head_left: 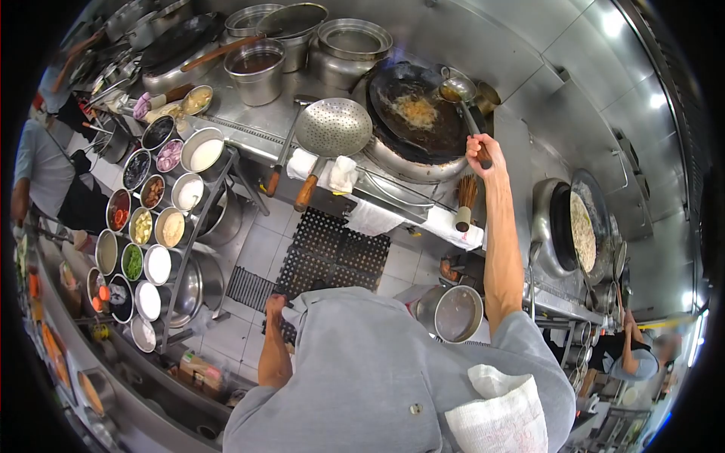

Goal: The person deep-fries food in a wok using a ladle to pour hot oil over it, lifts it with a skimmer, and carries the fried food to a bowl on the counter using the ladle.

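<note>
My right hand (487, 156) is closed around the handle of a ladle (458, 90). The ladle's bowl is over the far right rim of a dark wok (393, 134) and holds some yellowish liquid. Inside the wok, golden bits of food (415, 111) sit in dark, shiny oil. Low by my left side, my left hand (276, 306) is curled closed, away from the stove; whatever it may hold is hidden. Left of the wok lie a perforated strainer (333, 128) with a wooden handle and folded white cloths (343, 174).
A bamboo brush (466, 200) hangs at the stove's front edge. Several ingredient pots fill a rack (181, 283) on the left. Metal pots (257, 72) stand behind. Another wok (585, 226) holds pale food at right. Co-workers (57, 170) (630, 355) stand on both sides.
</note>
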The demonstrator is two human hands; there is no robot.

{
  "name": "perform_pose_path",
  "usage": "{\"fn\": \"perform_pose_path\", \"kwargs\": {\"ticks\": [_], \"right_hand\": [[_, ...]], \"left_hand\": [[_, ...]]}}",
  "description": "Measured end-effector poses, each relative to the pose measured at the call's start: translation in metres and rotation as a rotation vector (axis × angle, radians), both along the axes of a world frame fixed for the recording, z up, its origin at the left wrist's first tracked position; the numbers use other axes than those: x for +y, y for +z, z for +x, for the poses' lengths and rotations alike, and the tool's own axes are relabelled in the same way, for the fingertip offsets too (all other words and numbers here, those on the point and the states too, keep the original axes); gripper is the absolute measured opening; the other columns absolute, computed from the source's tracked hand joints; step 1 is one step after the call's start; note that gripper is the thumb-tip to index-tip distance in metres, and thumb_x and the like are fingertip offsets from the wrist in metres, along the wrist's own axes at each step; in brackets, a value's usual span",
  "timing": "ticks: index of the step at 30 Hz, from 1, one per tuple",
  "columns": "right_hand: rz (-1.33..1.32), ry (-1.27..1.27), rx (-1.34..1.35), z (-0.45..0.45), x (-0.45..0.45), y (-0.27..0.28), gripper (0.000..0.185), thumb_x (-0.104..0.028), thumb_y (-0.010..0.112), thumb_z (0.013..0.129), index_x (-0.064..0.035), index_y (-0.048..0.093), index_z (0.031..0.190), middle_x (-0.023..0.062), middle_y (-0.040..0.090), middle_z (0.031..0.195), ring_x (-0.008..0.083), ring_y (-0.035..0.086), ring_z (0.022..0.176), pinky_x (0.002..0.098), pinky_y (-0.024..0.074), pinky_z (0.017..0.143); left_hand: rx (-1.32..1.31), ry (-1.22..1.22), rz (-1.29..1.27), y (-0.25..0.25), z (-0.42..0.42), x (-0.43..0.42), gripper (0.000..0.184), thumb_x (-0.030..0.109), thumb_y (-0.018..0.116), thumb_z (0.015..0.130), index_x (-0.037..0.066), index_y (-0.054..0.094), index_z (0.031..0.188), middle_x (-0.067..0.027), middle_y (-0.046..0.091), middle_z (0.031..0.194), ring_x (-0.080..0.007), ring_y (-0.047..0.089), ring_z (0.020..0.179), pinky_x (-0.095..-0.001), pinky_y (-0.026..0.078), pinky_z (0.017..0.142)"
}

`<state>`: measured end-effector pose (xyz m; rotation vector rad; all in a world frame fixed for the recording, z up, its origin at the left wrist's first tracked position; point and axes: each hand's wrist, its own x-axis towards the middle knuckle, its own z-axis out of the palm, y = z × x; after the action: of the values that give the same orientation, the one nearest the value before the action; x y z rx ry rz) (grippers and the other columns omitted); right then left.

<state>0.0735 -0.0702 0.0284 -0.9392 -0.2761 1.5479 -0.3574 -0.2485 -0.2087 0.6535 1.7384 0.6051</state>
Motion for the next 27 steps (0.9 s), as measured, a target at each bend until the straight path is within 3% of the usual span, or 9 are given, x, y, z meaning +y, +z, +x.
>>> {"fn": "perform_pose_path", "kwargs": {"ticks": [7, 12, 13, 15, 18, 24, 26, 27], "right_hand": [[-0.060, -0.014, -0.308, 0.000, 0.000, -0.004, 0.014, -0.005, 0.049, 0.079, -0.0055, 0.042, 0.067, 0.0029, 0.046, 0.056, 0.0101, 0.042, 0.043, 0.0232, 0.0349, 0.038], [-0.110, 0.036, -0.813, 0.005, -0.012, -0.006, 0.011, -0.007, 0.048, 0.079, -0.0047, 0.047, 0.068, 0.0025, 0.048, 0.055, 0.0098, 0.044, 0.041, 0.0241, 0.0365, 0.036], [-0.110, 0.032, -0.810, 0.005, -0.015, -0.008, 0.011, -0.007, 0.048, 0.079, -0.0047, 0.047, 0.068, 0.0025, 0.048, 0.055, 0.0098, 0.044, 0.041, 0.0241, 0.0365, 0.036], [-0.130, 0.031, -1.142, 0.008, -0.016, -0.018, 0.008, -0.006, 0.049, 0.077, -0.0039, 0.048, 0.069, 0.0029, 0.048, 0.055, 0.0106, 0.045, 0.041, 0.0244, 0.0381, 0.038], [-0.179, 0.025, -1.326, 0.013, -0.015, -0.040, 0.004, -0.006, 0.050, 0.075, -0.0030, 0.049, 0.072, 0.0028, 0.048, 0.055, 0.0111, 0.046, 0.041, 0.0252, 0.0386, 0.038], [-0.237, -0.034, -1.043, 0.006, -0.026, -0.065, 0.007, -0.005, 0.050, 0.075, -0.0037, 0.047, 0.070, 0.0031, 0.046, 0.054, 0.0118, 0.045, 0.041, 0.0257, 0.0360, 0.036], [-0.227, -0.079, -0.427, 0.003, -0.031, -0.066, 0.009, -0.006, 0.049, 0.077, -0.0035, 0.046, 0.068, 0.0021, 0.044, 0.052, 0.0115, 0.044, 0.043, 0.0249, 0.0353, 0.037], [-0.178, -0.049, -0.248, 0.003, -0.035, -0.065, 0.008, -0.006, 0.048, 0.078, -0.0018, 0.044, 0.072, 0.0016, 0.043, 0.054, 0.0106, 0.043, 0.044, 0.0234, 0.0351, 0.039]], "left_hand": [[0.023, -0.023, -0.008, -0.006, 0.000, 0.003, 0.017, 0.013, 0.059, 0.070, -0.003, 0.060, 0.074, -0.0080, 0.058, 0.060, -0.0164, 0.054, 0.053, -0.0286, 0.042, 0.049], [-0.113, 0.017, 0.021, -0.006, 0.000, -0.001, 0.017, 0.012, 0.059, 0.069, -0.004, 0.059, 0.074, -0.0088, 0.059, 0.062, -0.0163, 0.054, 0.055, -0.0290, 0.043, 0.050], [-0.111, 0.014, 0.022, -0.008, -0.001, -0.003, 0.017, 0.012, 0.059, 0.069, -0.004, 0.059, 0.074, -0.0088, 0.059, 0.062, -0.0163, 0.054, 0.055, -0.0290, 0.043, 0.050], [-0.135, 0.027, 0.066, -0.004, 0.000, -0.002, 0.017, 0.012, 0.058, 0.068, -0.005, 0.059, 0.074, -0.0090, 0.059, 0.063, -0.0167, 0.055, 0.056, -0.0288, 0.043, 0.052], [-0.058, 0.009, 0.077, -0.001, 0.001, -0.004, 0.018, 0.011, 0.057, 0.068, -0.005, 0.059, 0.075, -0.0095, 0.059, 0.063, -0.0173, 0.055, 0.057, -0.0285, 0.043, 0.052], [0.000, -0.087, 0.069, 0.001, 0.001, 0.000, 0.020, 0.011, 0.054, 0.069, -0.006, 0.060, 0.076, -0.0088, 0.059, 0.062, -0.0178, 0.055, 0.057, -0.0280, 0.043, 0.052], [-0.044, -0.080, 0.067, -0.002, 0.001, 0.001, 0.019, 0.011, 0.054, 0.070, -0.006, 0.060, 0.076, -0.0084, 0.058, 0.061, -0.0173, 0.055, 0.055, -0.0277, 0.043, 0.051], [-0.088, -0.068, 0.065, -0.003, 0.001, 0.003, 0.019, 0.011, 0.053, 0.070, -0.006, 0.060, 0.075, -0.0080, 0.058, 0.060, -0.0169, 0.055, 0.054, -0.0273, 0.043, 0.051]]}}
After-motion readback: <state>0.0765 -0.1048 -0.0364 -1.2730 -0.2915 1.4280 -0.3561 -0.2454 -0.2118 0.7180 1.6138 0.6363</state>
